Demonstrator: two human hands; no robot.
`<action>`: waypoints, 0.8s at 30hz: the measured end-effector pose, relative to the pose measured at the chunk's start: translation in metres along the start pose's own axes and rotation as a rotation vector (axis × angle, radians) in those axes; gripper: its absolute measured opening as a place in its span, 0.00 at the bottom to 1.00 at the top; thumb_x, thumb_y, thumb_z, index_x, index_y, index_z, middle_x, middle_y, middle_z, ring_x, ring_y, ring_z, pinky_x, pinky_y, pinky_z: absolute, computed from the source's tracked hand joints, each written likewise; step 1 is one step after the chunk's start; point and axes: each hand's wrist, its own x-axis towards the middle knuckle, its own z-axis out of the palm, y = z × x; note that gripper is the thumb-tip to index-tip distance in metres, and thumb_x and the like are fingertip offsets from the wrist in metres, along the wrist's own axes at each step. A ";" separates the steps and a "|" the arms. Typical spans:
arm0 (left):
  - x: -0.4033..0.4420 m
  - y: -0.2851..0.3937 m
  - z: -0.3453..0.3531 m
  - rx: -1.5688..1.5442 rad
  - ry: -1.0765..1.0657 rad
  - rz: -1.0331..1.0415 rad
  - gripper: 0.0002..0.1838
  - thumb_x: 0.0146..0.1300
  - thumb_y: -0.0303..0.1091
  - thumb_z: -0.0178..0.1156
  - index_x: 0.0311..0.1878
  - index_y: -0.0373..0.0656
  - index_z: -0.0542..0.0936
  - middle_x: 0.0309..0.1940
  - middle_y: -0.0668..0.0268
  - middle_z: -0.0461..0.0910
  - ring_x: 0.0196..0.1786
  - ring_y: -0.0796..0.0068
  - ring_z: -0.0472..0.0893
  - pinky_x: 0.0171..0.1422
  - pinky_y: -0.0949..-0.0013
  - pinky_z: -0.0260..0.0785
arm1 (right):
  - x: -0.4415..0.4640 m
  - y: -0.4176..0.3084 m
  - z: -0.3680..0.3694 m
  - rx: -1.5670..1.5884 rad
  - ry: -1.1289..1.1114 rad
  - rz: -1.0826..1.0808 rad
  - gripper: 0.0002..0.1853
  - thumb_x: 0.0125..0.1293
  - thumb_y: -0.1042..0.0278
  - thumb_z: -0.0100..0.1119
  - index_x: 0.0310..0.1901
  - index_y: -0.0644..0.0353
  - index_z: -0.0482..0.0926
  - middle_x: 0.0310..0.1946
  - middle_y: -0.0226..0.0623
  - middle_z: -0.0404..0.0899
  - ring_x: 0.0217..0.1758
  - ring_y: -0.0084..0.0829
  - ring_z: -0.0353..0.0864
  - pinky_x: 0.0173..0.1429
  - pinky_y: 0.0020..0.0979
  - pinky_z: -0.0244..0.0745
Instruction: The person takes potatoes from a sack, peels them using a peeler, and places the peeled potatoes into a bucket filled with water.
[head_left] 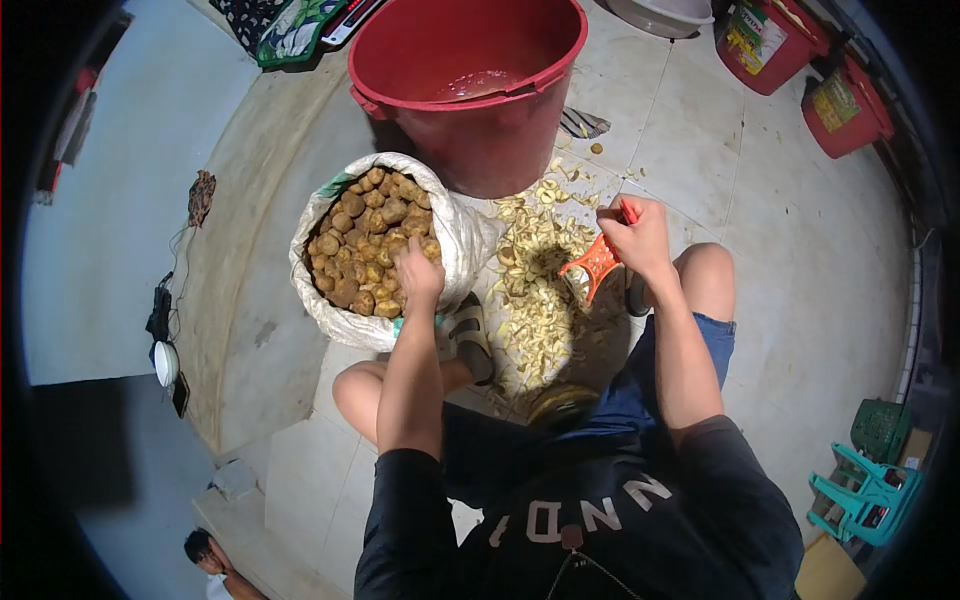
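Observation:
My left hand (420, 272) reaches into a white woven sack (465, 240) full of potatoes (365, 225). Its fingers touch the potatoes at the right side of the opening; the fingertips are partly hidden, so I cannot tell if one is gripped. My right hand (640, 235) is closed around the handle of an orange-red peeler (597, 264), whose head points down and left over the floor. Beneath and left of the peeler lies a wide heap of pale peelings (530, 330), between the sack and my right leg.
A large red bucket (510, 145) stands beyond the sack, with some liquid inside. Smaller red buckets (765, 50) are at the upper right. A turquoise stool (870, 500) is at the lower right. Another person (215, 560) is at the lower left.

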 end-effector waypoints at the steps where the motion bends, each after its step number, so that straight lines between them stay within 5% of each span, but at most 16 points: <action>1: -0.001 0.004 -0.005 -0.083 0.043 -0.013 0.30 0.54 0.28 0.67 0.61 0.38 0.69 0.51 0.46 0.76 0.57 0.49 0.74 0.61 0.54 0.68 | 0.001 0.003 0.001 -0.013 -0.007 -0.004 0.15 0.49 0.70 0.63 0.17 0.68 0.67 0.11 0.37 0.58 0.19 0.18 0.60 0.23 0.29 0.59; 4: -0.013 0.016 -0.029 -1.346 -0.076 -0.388 0.24 0.62 0.18 0.56 0.62 0.33 0.67 0.57 0.51 0.73 0.61 0.62 0.74 0.62 0.61 0.70 | 0.006 0.000 0.001 -0.090 0.005 -0.063 0.15 0.49 0.68 0.63 0.19 0.69 0.69 0.12 0.44 0.61 0.16 0.26 0.62 0.24 0.33 0.62; 5: -0.019 0.011 -0.031 -1.335 -0.083 -0.389 0.24 0.62 0.18 0.56 0.62 0.33 0.67 0.57 0.51 0.73 0.61 0.62 0.74 0.62 0.61 0.70 | 0.002 -0.003 0.001 -0.112 -0.010 -0.067 0.14 0.48 0.68 0.62 0.19 0.69 0.69 0.12 0.46 0.63 0.16 0.29 0.62 0.24 0.34 0.63; 8: -0.037 0.020 -0.048 -2.186 -0.356 -0.259 0.29 0.64 0.17 0.51 0.70 0.33 0.60 0.61 0.50 0.69 0.60 0.58 0.73 0.73 0.55 0.62 | -0.002 -0.018 0.009 -0.108 -0.059 -0.047 0.13 0.48 0.67 0.62 0.21 0.68 0.72 0.14 0.49 0.68 0.16 0.35 0.65 0.26 0.36 0.65; 11: -0.059 0.049 -0.040 -1.943 -0.366 -0.167 0.29 0.67 0.25 0.56 0.69 0.32 0.62 0.59 0.53 0.70 0.62 0.61 0.72 0.73 0.52 0.63 | -0.007 -0.026 0.018 -0.139 -0.115 -0.052 0.11 0.49 0.65 0.62 0.23 0.66 0.77 0.15 0.48 0.73 0.18 0.39 0.75 0.28 0.37 0.70; 17: -0.101 0.113 -0.052 -1.756 -0.751 -0.014 0.35 0.58 0.21 0.63 0.69 0.29 0.62 0.54 0.56 0.77 0.52 0.70 0.79 0.66 0.62 0.69 | -0.007 0.007 0.050 -0.058 -0.040 0.020 0.14 0.49 0.62 0.62 0.22 0.66 0.76 0.14 0.48 0.72 0.16 0.38 0.72 0.27 0.38 0.67; 23: -0.112 0.120 -0.051 -1.506 -0.665 0.016 0.31 0.52 0.17 0.64 0.61 0.25 0.67 0.52 0.54 0.78 0.54 0.65 0.80 0.63 0.65 0.71 | -0.012 0.007 0.047 -0.122 -0.045 0.000 0.12 0.48 0.61 0.62 0.23 0.62 0.78 0.17 0.49 0.75 0.21 0.48 0.74 0.30 0.41 0.70; 24: -0.113 0.118 -0.049 -1.595 -0.667 0.102 0.29 0.52 0.16 0.62 0.59 0.25 0.67 0.53 0.54 0.78 0.56 0.65 0.79 0.64 0.65 0.71 | -0.011 0.004 0.045 -0.175 -0.021 -0.155 0.11 0.47 0.61 0.63 0.23 0.62 0.78 0.17 0.49 0.75 0.21 0.49 0.75 0.30 0.41 0.71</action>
